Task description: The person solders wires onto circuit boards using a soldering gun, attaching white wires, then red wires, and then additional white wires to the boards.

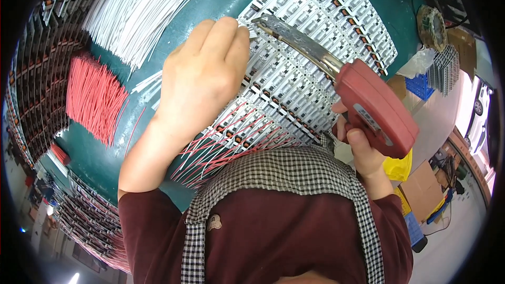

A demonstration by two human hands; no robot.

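Observation:
My right hand (pixel 363 144) grips a red soldering gun (pixel 376 108) by its handle. Its dark metal barrel points up and left, with the tip close to my left fingers. My left hand (pixel 208 63) is closed over the left edge of a large panel of small white circuit boards (pixel 310 58), its fingertips hidden from me. White wires (pixel 149 82) stick out from beneath that hand on the wrist side, as if held in the palm. Along the panel's near edge, red and white wires (pixel 226 144) are attached and hang toward my checked apron.
On the green table lie a big bundle of white wires (pixel 144 8) and a pile of red wires (pixel 92 100). Racks of wired boards (pixel 39 79) curve along the left. A tape roll (pixel 432 27) sits at the far right, near a blue crate (pixel 419 87).

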